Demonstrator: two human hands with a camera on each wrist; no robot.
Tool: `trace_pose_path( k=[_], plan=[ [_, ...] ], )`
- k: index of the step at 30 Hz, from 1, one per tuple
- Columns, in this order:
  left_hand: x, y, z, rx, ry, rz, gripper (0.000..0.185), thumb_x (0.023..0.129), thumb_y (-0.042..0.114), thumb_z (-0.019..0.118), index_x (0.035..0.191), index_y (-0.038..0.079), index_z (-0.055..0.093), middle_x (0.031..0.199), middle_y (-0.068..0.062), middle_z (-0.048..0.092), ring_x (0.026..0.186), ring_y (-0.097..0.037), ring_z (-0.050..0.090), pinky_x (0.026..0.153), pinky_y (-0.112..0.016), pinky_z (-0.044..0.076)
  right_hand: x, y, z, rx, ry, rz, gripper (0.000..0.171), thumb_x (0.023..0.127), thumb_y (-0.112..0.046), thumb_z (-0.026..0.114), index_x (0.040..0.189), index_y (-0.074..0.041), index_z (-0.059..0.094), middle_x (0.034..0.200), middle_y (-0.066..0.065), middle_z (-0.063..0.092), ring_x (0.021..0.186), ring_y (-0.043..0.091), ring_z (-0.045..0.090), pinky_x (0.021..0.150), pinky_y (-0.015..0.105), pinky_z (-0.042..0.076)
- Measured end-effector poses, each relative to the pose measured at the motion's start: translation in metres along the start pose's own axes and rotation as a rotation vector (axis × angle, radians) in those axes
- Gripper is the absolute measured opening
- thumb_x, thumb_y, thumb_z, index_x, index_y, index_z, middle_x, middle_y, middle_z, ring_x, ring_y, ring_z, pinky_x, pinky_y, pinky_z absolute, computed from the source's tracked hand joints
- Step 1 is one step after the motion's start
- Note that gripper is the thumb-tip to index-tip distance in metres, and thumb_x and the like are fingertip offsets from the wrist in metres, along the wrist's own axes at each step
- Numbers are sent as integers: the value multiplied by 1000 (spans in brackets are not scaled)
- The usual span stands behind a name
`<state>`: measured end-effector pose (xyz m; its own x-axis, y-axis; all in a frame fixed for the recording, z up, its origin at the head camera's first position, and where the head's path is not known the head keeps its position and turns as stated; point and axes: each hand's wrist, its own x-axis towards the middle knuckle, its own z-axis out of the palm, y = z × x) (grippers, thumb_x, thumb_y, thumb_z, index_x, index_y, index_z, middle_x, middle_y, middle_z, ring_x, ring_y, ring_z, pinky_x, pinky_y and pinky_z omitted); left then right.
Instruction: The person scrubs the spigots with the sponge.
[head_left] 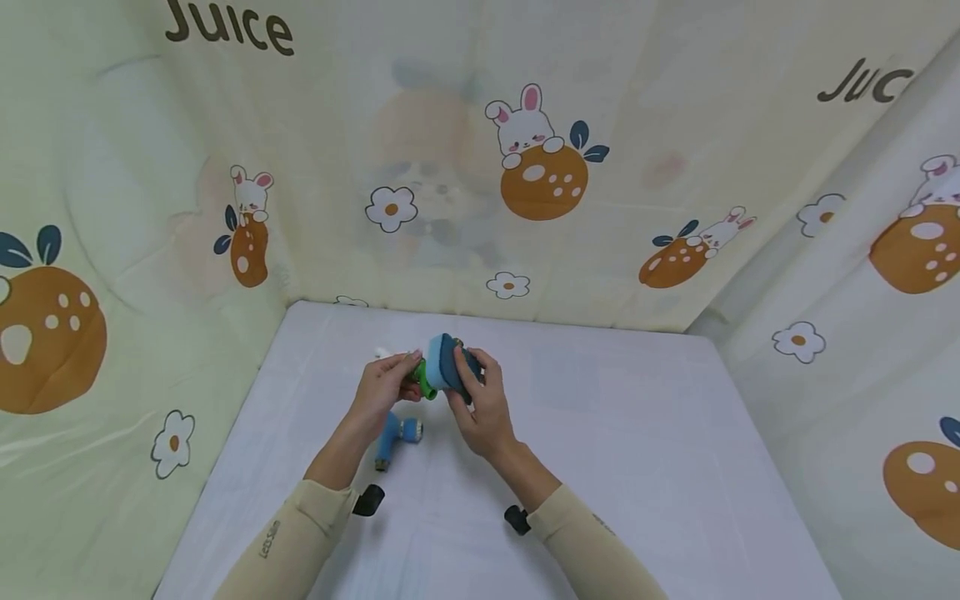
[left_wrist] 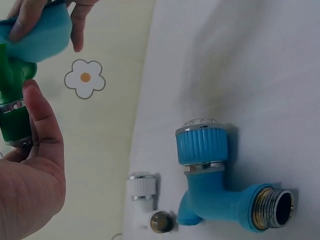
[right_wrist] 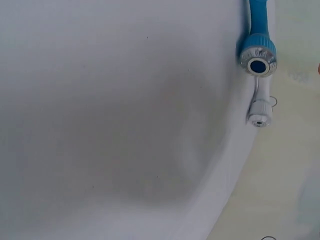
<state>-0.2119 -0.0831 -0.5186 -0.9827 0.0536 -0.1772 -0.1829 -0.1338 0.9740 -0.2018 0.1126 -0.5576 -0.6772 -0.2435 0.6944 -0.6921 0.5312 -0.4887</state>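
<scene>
My left hand (head_left: pixel 381 388) grips a green tap (left_wrist: pixel 14 84), its fingers round the knob end. My right hand (head_left: pixel 486 410) holds a scrubber-like block (head_left: pixel 437 363), light blue on the side facing the tap and dark blue on the gripped side. In the left wrist view the light-blue face is against the top of the green tap or just in front of it; I cannot tell which. Part of the tap is hidden behind the fingers. Neither hand appears in the right wrist view.
On the white table (head_left: pixel 622 450), below my left hand, lies a blue tap (left_wrist: pixel 212 200) with a ribbed knob and metal thread. Beside it is a smaller white tap (left_wrist: pixel 144 190). A printed curtain (head_left: pixel 450 150) hangs behind and along the sides.
</scene>
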Motion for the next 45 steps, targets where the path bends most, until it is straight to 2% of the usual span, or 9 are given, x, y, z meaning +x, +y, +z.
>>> trace_pose_path(
  k=[5, 9, 18, 30, 37, 45],
  plan=[
    [-1, 0, 0, 12, 6, -20, 46, 102, 45, 66, 115, 1, 74, 74, 0, 71, 64, -14, 67, 67, -27, 60, 0, -6, 0, -78, 54, -1, 65, 96, -13, 67, 158, -12, 46, 153, 23, 35, 140, 38, 38, 103, 55, 54],
    [-2, -2, 0, 18, 19, -19, 49, 102, 47, 65, 116, 0, 74, 73, 1, 72, 64, -13, 68, 70, -28, 61, 1, -8, -1, -100, 58, 11, 67, 94, -14, 72, 157, -15, 48, 153, 20, 34, 141, 38, 36, 105, 55, 53],
    [0, -4, 3, 34, 42, -20, 53, 101, 50, 65, 118, 0, 74, 73, 2, 71, 63, -12, 68, 69, -27, 61, -2, -9, 1, -79, 50, -35, 72, 91, -15, 78, 156, -14, 48, 151, 22, 36, 139, 39, 40, 102, 54, 56],
    [-1, -2, 4, 116, -41, 43, 44, 104, 43, 63, 98, 1, 72, 68, 0, 69, 63, -14, 66, 67, -27, 59, -1, 7, -5, -225, 27, -50, 73, 89, -13, 81, 155, -17, 50, 148, 26, 40, 132, 41, 43, 100, 54, 57],
    [-5, 1, 3, 182, -58, 39, 45, 104, 45, 63, 102, 0, 72, 73, -1, 70, 67, -16, 66, 71, -30, 60, 5, 14, -15, -298, 8, 31, 67, 90, -15, 80, 153, -17, 54, 147, 25, 44, 129, 42, 45, 97, 56, 57],
    [-5, 2, 1, 225, -71, 55, 46, 103, 45, 64, 105, 0, 73, 78, -4, 69, 70, -18, 65, 73, -32, 60, 11, 17, -19, -277, -31, 124, 64, 95, -21, 75, 154, -20, 52, 143, 25, 48, 124, 40, 48, 95, 55, 57]
  ],
)
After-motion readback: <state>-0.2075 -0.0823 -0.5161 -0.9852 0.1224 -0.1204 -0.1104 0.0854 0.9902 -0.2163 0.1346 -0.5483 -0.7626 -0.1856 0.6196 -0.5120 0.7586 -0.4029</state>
